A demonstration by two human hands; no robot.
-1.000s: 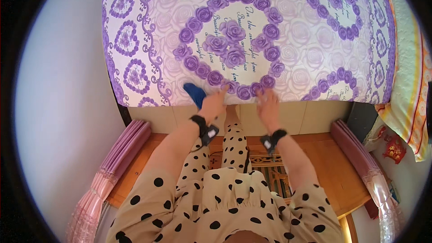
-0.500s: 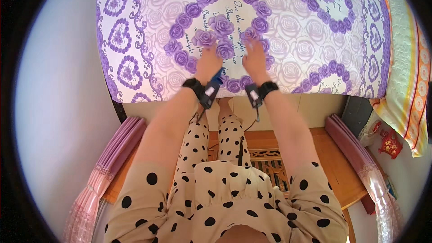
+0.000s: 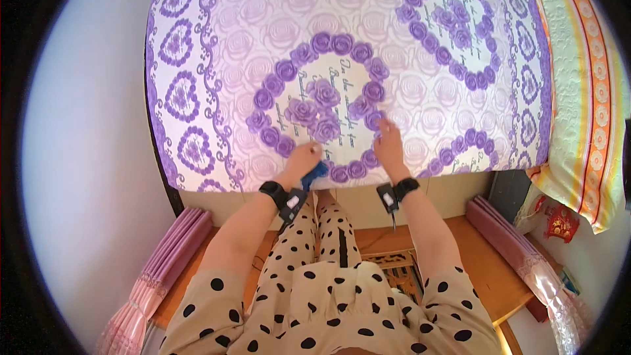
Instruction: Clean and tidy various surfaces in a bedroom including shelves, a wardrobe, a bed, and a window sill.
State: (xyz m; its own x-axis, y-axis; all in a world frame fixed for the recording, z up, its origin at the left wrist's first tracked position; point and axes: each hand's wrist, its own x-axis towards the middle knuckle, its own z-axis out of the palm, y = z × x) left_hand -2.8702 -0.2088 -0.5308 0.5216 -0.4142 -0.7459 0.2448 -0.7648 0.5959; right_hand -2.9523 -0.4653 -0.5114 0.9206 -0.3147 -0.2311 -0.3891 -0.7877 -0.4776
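Both of my hands are over a bed sheet [image 3: 263, 33], white with purple rose rings and lettering. My left hand [image 3: 303, 159] is at the lower edge of the middle rose ring, its fingers curled in. A crumpled blue thing [image 3: 315, 175], perhaps cloth, shows between this hand and its wrist device; I cannot tell whether the fingers grip it. My right hand [image 3: 389, 143] is at the ring's right side with fingers extended, no object visible in it. Each wrist wears a black strap with a small dark box, the left box [image 3: 292, 206] and the right box [image 3: 388, 198].
A pale wall [image 3: 85, 125] runs along the left. A quilted yellow, white and orange cover [image 3: 578, 112] hangs at the right. Pink curtains [image 3: 167, 243] flank a wooden surface [image 3: 453, 250] beneath me. A red ornament [image 3: 560, 225] is at the lower right.
The sheet's pattern sits lower in view, and more of its far part shows. Both hands have come nearer to me; the left fingers have curled in.
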